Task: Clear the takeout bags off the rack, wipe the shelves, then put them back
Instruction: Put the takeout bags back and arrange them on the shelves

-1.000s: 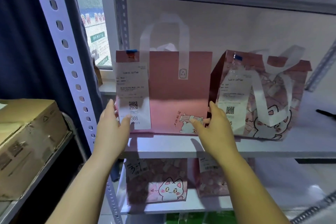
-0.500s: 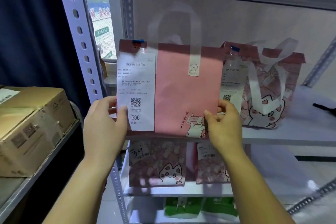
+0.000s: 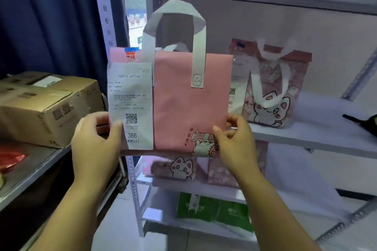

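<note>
Currently, at far left, we see a cardboard box [image 3: 47, 106] resting on a side shelf [image 3: 30, 173], against a dark blue curtain [image 3: 47, 18]. Next comes the rack's perforated white upright [image 3: 106, 26].

Moving right, our left hand [image 3: 95, 144] grips the lower left edge of a pink takeout bag [image 3: 189, 104], thumb in front, fingers [image 3: 102, 122] curled behind and clenched on it. A long white receipt [image 3: 131, 106] reading "luckin coffee" and "366" hangs down the bag's front left side. The bag is upright, held in the air in front of the rack, its bottom edge level with the middle shelf [image 3: 318, 138] but seemingly off it. Its white handles [image 3: 175, 26] stand up in a loop.

Our right hand [image 3: 234, 144] pinches the lower right edge the same way, closed on the bag.

Further right, a second patterned cat bag [image 3: 273, 87] sits on the middle shelf, with a dark object [image 3: 365, 122] at the far edge. More bags wait on the lower shelves.

We judge the step to be carrying this first bag clear. To do it well, we should keep it level and upright so any drink inside does not tip, support the base rather than only the sides, and set it somewhere stable off the rack.
</note>
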Available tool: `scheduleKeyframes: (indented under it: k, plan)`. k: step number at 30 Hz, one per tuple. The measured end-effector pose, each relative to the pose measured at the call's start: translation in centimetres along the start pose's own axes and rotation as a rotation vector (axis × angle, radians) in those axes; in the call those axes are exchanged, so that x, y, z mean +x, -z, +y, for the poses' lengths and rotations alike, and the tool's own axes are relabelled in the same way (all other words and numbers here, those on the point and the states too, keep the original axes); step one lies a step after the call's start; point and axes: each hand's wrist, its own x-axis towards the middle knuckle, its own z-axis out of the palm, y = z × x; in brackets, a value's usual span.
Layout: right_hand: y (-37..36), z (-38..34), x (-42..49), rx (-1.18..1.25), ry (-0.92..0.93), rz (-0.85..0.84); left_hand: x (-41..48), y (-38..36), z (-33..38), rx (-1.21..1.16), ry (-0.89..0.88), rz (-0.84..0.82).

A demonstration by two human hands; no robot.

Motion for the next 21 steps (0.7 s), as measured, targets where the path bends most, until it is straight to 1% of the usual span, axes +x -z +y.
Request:
scheduleKeyframes:
  k: [3, 5, 8, 13, 17, 21]
  plan:
    - [1.8, 0.6, -2.9, 0.041, 0.027, -0.053, -3.8, 1.6, 0.4, -0.009, 0.027, 0.041]
    - [3.0, 1.1, -4.7, 0.036, 0.034, -0.058, -6.3, 2.6, 0.7, -0.022, 0.051, 0.044]
    - [4.6, 1.8, -7.1, 0.028, 0.014, -0.022, -9.6, 3.8, 1.5, -0.019, 0.078, -0.002]
    - [6.8, 3.0, -9.7, 0.036, -0.039, -0.011, -12.9, 4.7, 2.9, -0.018, 0.116, -0.078]
    - [8.6, 4.7, -10.8, 0.024, -0.156, 0.013, -14.4, 3.8, 3.3, -0.072, 0.184, -0.198]
    - [10.9, 6.8, -12.1, -0.051, -0.218, 0.108, -15.4, 1.8, 2.9, -0.140, 0.249, -0.345]
